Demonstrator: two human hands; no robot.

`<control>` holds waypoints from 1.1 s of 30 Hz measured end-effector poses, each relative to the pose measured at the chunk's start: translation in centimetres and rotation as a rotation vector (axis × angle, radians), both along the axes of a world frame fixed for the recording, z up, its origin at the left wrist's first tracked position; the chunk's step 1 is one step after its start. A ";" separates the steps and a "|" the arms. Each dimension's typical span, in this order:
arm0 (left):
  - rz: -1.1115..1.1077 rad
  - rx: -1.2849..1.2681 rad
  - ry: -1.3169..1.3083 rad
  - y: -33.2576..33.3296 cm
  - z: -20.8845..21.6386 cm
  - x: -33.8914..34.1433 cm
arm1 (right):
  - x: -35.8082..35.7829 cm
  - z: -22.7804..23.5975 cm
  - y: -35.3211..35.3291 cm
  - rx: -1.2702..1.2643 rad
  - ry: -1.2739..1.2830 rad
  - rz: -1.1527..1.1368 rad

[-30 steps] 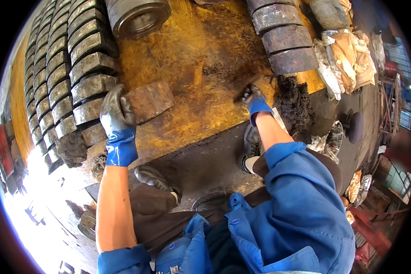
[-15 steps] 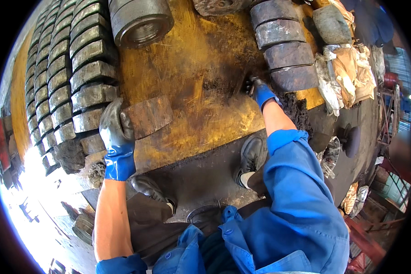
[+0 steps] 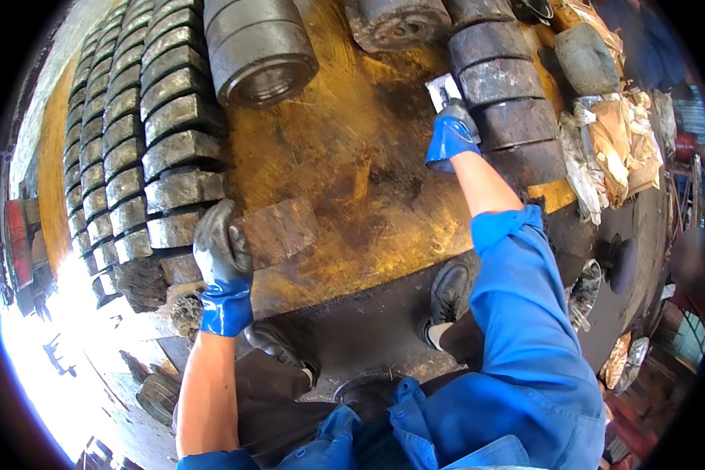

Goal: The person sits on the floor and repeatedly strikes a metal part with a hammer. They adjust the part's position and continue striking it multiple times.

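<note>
Gripping flat whitish object [image 3: 443, 90] in blue-gloved right hand [image 3: 454, 135], near dark curved blocks [image 3: 500, 81], touching rusty rectangular block [image 3: 280, 231] on stained yellow surface [image 3: 329, 141] with blue-gloved left hand [image 3: 222, 254], cannot tell if clasped

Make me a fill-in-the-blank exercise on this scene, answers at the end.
The hand at the rusty block is the person's ____ one.
The right hand wears a glove whose cuff is ____.
Beneath the grime, the work surface is coloured ____.
The crumpled brown paper lies toward the picture's ____ edge.

Missing words: left; blue; yellow; right.
</note>
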State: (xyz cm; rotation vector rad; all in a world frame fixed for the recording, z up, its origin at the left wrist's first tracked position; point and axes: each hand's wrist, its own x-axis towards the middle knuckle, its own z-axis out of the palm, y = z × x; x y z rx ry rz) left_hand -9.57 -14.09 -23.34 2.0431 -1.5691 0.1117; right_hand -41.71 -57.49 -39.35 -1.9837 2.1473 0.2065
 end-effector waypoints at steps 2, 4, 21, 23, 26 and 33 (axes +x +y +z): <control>-0.013 -0.003 -0.008 -0.3 0.5 0.0 | 1.3 -2.2 -1.5 0.022 -0.008 0.010; -0.003 -0.012 -0.009 -0.2 0.9 0.0 | 2.5 -3.5 -0.4 0.004 -0.225 -0.005; 0.029 -0.006 0.038 0.1 0.7 0.2 | 7.9 -0.5 11.3 -0.117 0.092 1.154; 0.052 0.005 0.049 0.3 1.3 0.1 | 8.0 0.6 13.1 -0.061 0.107 1.132; 0.085 0.009 0.065 0.6 1.4 0.0 | 9.6 -0.3 19.1 -0.225 0.066 0.953; 0.052 -0.025 0.046 0.0 1.0 0.0 | 9.1 -13.2 25.5 0.045 -0.130 0.641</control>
